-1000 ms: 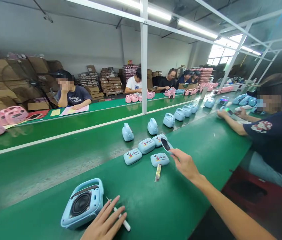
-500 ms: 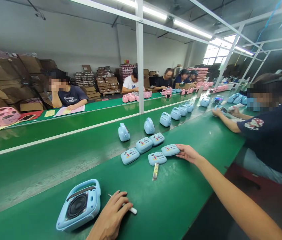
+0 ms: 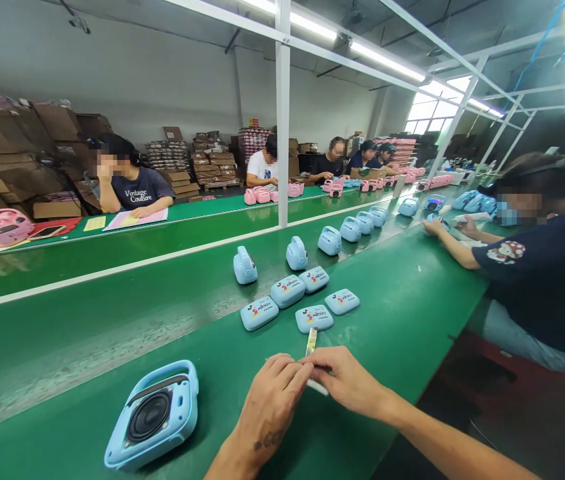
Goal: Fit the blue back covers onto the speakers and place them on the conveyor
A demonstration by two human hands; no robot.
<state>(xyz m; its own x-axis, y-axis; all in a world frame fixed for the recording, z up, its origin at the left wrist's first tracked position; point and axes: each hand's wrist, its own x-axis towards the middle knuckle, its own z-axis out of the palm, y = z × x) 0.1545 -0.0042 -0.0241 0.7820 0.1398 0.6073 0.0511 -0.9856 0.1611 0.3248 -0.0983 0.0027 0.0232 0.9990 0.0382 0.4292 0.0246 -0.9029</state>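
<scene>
1. While both hands meet low on the green tabletop (image 3: 387,320), the left hand (image 3: 272,393) and right hand (image 3: 347,383) pinch a white pen-like stick (image 3: 318,387), fingers closed narrow on it.
2. Blue faceplates (image 3: 314,318) lie flat just beyond, probably within reach; the blue speaker (image 3: 152,417) rests face-up to the left.

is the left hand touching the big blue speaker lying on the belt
Apart. The head view shows bare green belt between the left hand and the blue speaker.

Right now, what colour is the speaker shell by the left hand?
Light blue shell with a black round speaker cone, lying face-up on the green table. Only the head view shows it.
</scene>
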